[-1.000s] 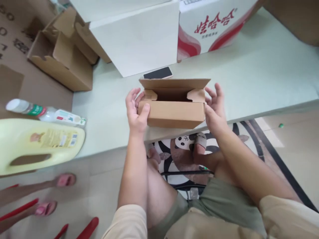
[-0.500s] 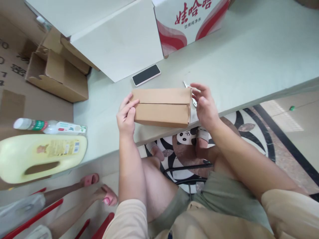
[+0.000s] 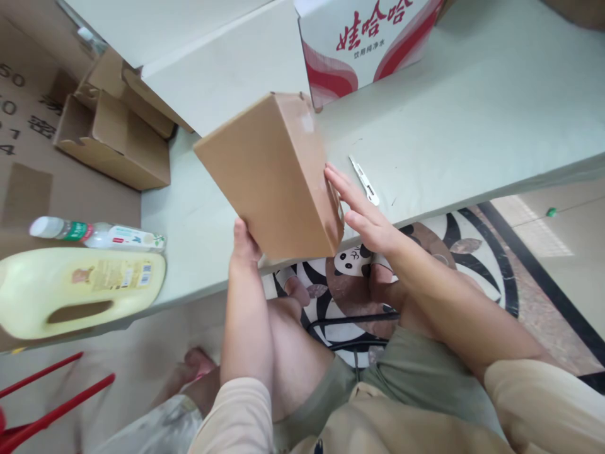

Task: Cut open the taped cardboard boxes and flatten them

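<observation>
A brown cardboard box (image 3: 269,183) is held tilted above the front part of the table, one broad face turned up toward me. My left hand (image 3: 244,243) grips its lower left edge; the thumb shows and the other fingers are hidden behind the box. Against the box's right side, where a strip of clear tape shines, my right hand (image 3: 362,211) lies with its fingers stretched out. Just beyond the right hand, a white utility knife (image 3: 364,180) rests on the table.
A white and red carton (image 3: 368,53) and a large white box (image 3: 227,69) stand at the back. Open cardboard boxes (image 3: 127,139), a plastic bottle (image 3: 99,234) and a yellow jug (image 3: 85,290) are on the left. Another person's legs (image 3: 189,384) show below the table (image 3: 472,126).
The box has been turned and tipped up, so a broad face shows in place of the flap seam. It now covers the phone. My right hand has moved left onto its side.
</observation>
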`<state>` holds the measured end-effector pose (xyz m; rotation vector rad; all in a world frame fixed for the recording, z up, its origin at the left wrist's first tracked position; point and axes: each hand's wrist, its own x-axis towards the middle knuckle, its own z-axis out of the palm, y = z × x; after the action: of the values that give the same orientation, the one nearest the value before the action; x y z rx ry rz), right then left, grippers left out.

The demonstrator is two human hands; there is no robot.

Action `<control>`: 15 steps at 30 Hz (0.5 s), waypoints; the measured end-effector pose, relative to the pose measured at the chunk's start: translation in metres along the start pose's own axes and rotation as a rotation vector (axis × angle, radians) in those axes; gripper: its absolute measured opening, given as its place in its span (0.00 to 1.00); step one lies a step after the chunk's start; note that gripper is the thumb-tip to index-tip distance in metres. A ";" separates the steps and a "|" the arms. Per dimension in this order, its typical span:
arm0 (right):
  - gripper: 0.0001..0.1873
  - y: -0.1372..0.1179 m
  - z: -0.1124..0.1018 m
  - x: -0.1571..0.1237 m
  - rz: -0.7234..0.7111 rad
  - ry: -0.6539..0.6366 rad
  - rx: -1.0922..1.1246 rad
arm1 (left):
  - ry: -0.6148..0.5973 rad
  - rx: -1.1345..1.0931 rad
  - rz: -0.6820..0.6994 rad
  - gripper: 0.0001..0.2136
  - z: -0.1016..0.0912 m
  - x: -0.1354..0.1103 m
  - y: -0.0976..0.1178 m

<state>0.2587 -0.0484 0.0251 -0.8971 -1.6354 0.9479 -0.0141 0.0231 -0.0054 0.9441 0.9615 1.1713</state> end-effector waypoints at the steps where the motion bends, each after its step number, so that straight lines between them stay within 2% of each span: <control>1: 0.41 -0.002 -0.001 -0.001 -0.007 -0.009 -0.019 | -0.004 -0.006 0.025 0.35 0.002 -0.003 -0.002; 3: 0.38 -0.001 -0.003 -0.003 -0.002 0.006 -0.050 | 0.005 -0.016 0.068 0.32 0.007 -0.007 -0.001; 5: 0.31 0.006 -0.007 -0.005 0.056 0.099 -0.147 | 0.006 -0.033 0.084 0.30 0.011 -0.007 0.002; 7: 0.23 0.018 -0.014 -0.006 0.177 0.241 -0.365 | 0.003 -0.053 0.086 0.28 0.013 -0.005 0.005; 9: 0.20 0.032 -0.023 -0.006 0.340 0.348 -0.653 | 0.017 -0.068 0.092 0.27 0.014 -0.003 0.006; 12: 0.23 0.048 -0.036 -0.005 0.566 0.319 -0.950 | 0.030 -0.075 0.085 0.27 0.014 0.001 0.005; 15: 0.24 0.052 -0.043 0.000 0.692 0.227 -0.987 | 0.009 -0.067 0.062 0.26 0.013 0.002 0.005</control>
<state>0.3058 -0.0197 -0.0131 -2.2490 -1.5828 0.3675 -0.0034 0.0244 0.0029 0.9211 0.8997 1.2533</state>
